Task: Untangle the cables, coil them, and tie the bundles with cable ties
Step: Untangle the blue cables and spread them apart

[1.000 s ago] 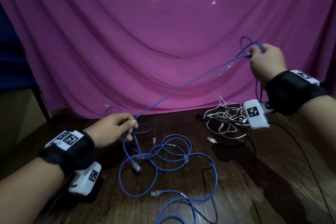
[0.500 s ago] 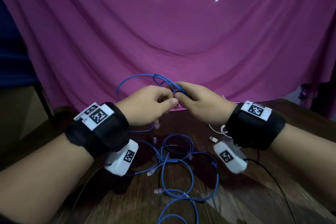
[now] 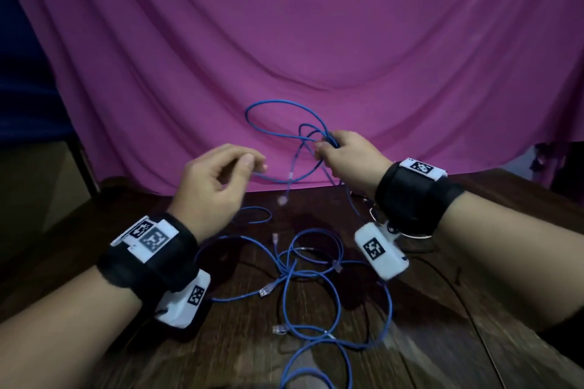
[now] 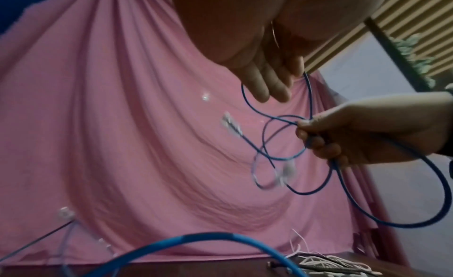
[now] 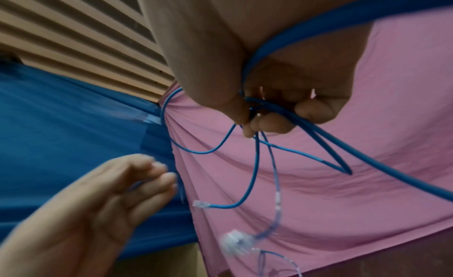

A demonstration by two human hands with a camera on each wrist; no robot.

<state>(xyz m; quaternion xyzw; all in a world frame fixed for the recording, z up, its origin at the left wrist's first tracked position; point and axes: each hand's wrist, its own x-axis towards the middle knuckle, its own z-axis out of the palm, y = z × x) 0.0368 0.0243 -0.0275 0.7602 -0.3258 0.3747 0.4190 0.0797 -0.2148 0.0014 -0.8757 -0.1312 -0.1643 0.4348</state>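
Observation:
A thin blue network cable [image 3: 278,103] hangs in loose loops in the air in front of the pink curtain. My right hand [image 3: 325,145] pinches several of its strands together at the crossing; the right wrist view shows the fingers [image 5: 306,110] curled round them. My left hand [image 3: 256,166], a little to the left and lower, pinches the end of one loop between thumb and forefinger, with the other fingers [image 4: 267,83] loosely extended. A clear plug [image 3: 282,200] dangles blurred below the loops. More blue cable [image 3: 316,262] lies tangled on the wooden table [image 3: 505,230].
A pile of white cables [image 4: 331,261] lies at the table's back right, hidden behind my right wrist in the head view. A thin black cable [image 3: 458,294] trails across the right side. The pink curtain [image 3: 284,41] closes off the back.
A second ago the hands held the cable stretched far apart; they met at the centre, and now the left hand has drawn away leftward while the right keeps the gathered loops.

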